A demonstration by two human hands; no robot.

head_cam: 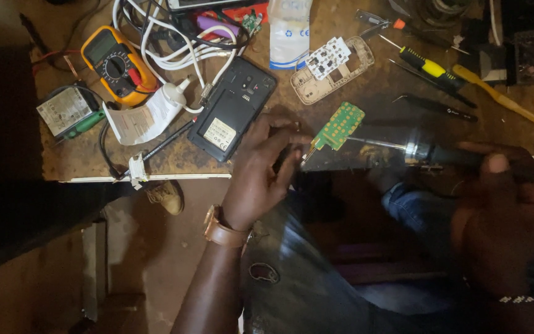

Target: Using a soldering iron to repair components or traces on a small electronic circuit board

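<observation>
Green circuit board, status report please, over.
Left hand pinching small green circuit board at bench edge. Right hand gripping soldering iron, tip at board. Black phone beside, clear.

head cam | looks steeply down | near workbench point(81, 158) edge, lap

Bare bench strip point(372, 105) between phone shell point(332, 69) and screwdrivers point(431, 68)

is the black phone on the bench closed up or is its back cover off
Back cover off. The black phone lies face down with its inner frame, camera holes and a white-labelled battery exposed; no cover sits over them.
</observation>
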